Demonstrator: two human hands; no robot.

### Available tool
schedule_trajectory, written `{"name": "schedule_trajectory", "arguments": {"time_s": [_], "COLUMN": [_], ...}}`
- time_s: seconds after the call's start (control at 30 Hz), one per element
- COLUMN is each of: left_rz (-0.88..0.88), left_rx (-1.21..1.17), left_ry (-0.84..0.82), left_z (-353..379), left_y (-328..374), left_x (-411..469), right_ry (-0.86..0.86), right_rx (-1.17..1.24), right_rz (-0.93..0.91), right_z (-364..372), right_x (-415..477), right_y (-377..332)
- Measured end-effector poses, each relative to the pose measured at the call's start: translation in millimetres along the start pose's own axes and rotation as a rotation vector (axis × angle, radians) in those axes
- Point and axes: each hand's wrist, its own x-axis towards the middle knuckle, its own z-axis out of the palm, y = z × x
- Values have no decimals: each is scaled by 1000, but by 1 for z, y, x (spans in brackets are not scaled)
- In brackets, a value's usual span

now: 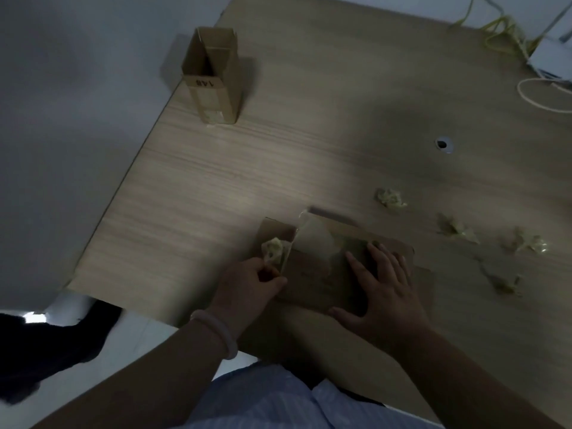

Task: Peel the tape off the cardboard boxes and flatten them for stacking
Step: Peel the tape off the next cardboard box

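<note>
Cardboard, already pressed flat, is seen near the front edge of the tabletop (216, 187). The flattened box (312, 280) lies with its long axis running left to right. It is pinned by the right hand (383, 283), whose fingers are spread flat on its right half. A strip of tape (295, 239) is lifted from the box's left end and pinched in the curled fingers of the left hand (250, 280), just beside that end. The strip runs from that hand toward the box's far edge, with a crumpled wad (272, 250) clinging to it. As the left hand is nearer the tape, the pull is judged to go leftward and toward the body. An upright box (213, 82), tape showing low on its side, stands well apart at the far left. Tape scraps (390, 198) are scattered to the right, out of the way, and yellow cables (504, 29) lie far off.
</note>
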Motion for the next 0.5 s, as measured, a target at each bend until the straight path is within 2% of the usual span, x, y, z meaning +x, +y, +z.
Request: {"name": "schedule_trajectory", "arguments": {"time_s": [0.07, 0.2, 0.37, 0.5], "left_rz": [39, 19, 99, 84], "left_rx": [55, 117, 262, 235], "left_ry": [51, 25, 60, 84], "left_z": [2, 7, 13, 15], "left_y": [-1, -3, 4, 4], "left_x": [1, -3, -5, -10], "right_ry": [-3, -11, -22, -20], "right_rx": [-14, -33, -42, 1], "right_rz": [18, 24, 24, 30], "right_z": [2, 3, 3, 2], "right_x": [0, -2, -3, -1], "right_y": [-6, -5, -5, -4]}}
